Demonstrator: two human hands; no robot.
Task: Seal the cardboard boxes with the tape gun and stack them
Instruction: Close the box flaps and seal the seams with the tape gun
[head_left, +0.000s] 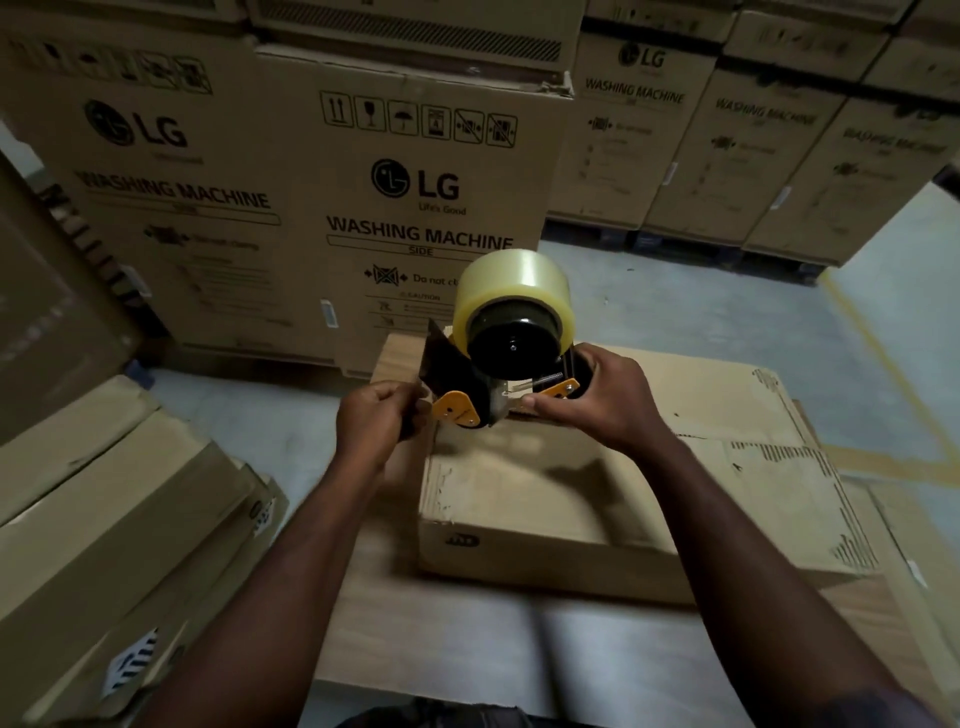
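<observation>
A black and orange tape gun with a fat roll of clear tape stands over the far left corner of a flat cardboard box. My right hand grips the gun's handle from the right, thumb by the orange part. At the gun's left side my left hand pinches the loose tape end beside the black flap. This box lies on a wider cardboard box underneath.
Tall washing machine cartons form a wall straight ahead and at the back right. Long flat cartons are stacked at my left. Grey concrete floor with a yellow line shows at the right.
</observation>
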